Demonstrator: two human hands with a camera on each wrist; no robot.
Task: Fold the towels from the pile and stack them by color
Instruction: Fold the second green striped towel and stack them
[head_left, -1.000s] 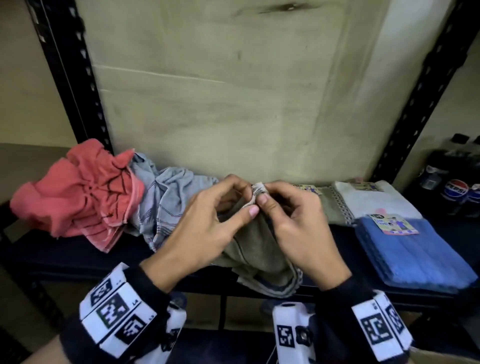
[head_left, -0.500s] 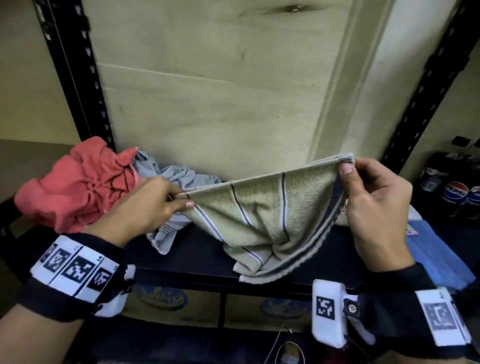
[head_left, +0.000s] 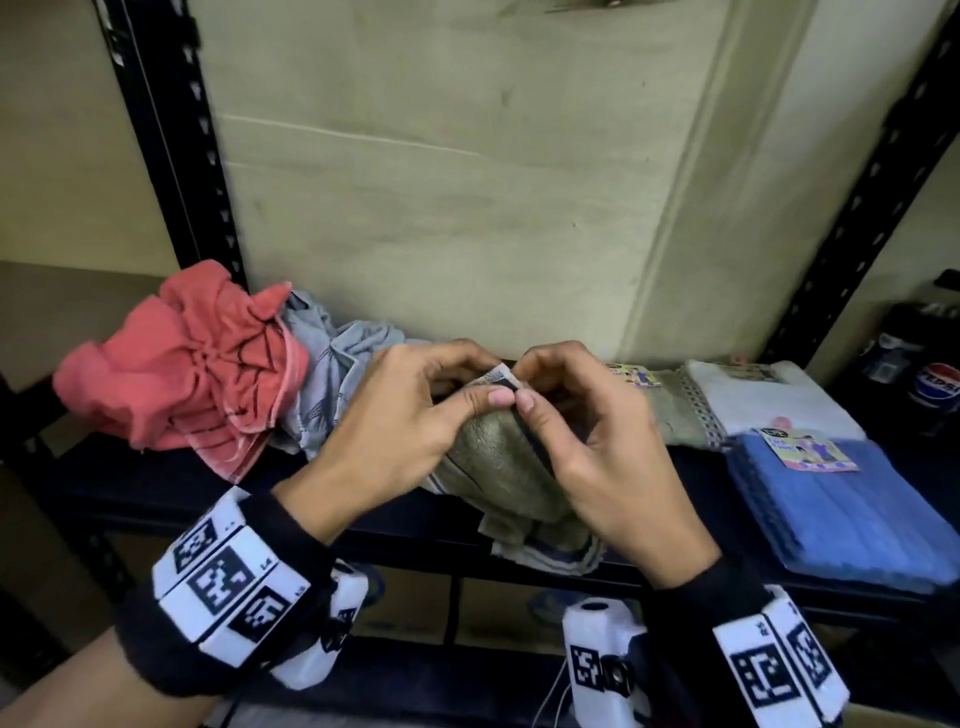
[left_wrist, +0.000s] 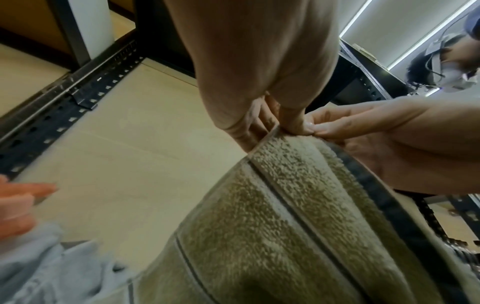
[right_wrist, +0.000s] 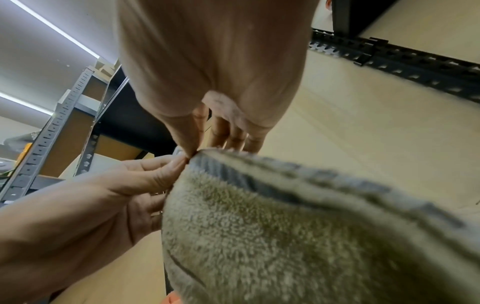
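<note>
Now both hands meet above the front edge of the shelf (head_left: 171, 483). My left hand (head_left: 395, 431) pinches one corner of the olive striped towel (head_left: 498, 467) between thumb and forefinger; my right hand (head_left: 587, 441) pinches the matching corner, thumb tips almost touching. Both grips closed on cloth. The two corners sit together at the top, dark border band (left_wrist: 376, 185) running down the right side. The towel hangs doubled from the pinch, its lower part bunched on the shelf and drooping a little over the front lip.

Left of my hands: the unfolded pile, a crumpled coral towel (head_left: 182, 364) with a grey-blue checked towel (head_left: 332, 374) just beside it, touching. The grey one reaches up to the olive towel.

Right of my hands: folded pieces. A folded olive towel (head_left: 670, 415) with a patterned border, a white towel (head_left: 769, 400) next to it, and a blue towel (head_left: 841, 514) nearer the front edge, a printed label (head_left: 805, 449) on top.

Bottles (head_left: 935, 384) stand on the far right beyond the rack post. Wrist bands with black-and-white markers on both arms.
</note>
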